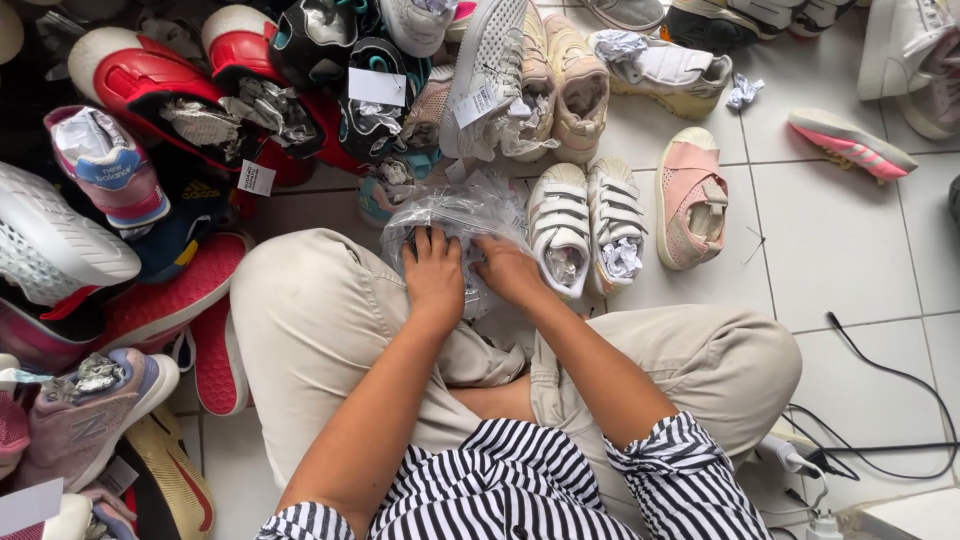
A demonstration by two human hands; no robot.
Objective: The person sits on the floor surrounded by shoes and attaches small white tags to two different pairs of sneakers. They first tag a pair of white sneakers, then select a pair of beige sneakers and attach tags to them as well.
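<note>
I sit cross-legged on a white tiled floor in beige trousers and a striped shirt. Both hands rest on a crumpled clear plastic bag point(455, 215) lying on the floor in front of my knees. My left hand point(433, 272) grips its near left part, fingers curled over it. My right hand point(508, 268) presses and holds the bag's right side. What the bag contains is hidden by glare and creases. Just right of it stands a pair of small white strap shoes point(587, 225) stuffed with paper.
A heap of sneakers fills the left and top: red ones point(150, 85), a white mesh one point(50, 245), beige ones point(565, 85). A pink child's shoe point(690, 198) and a pink-soled shoe point(850, 143) lie to the right. Black cables point(880, 400) run at lower right.
</note>
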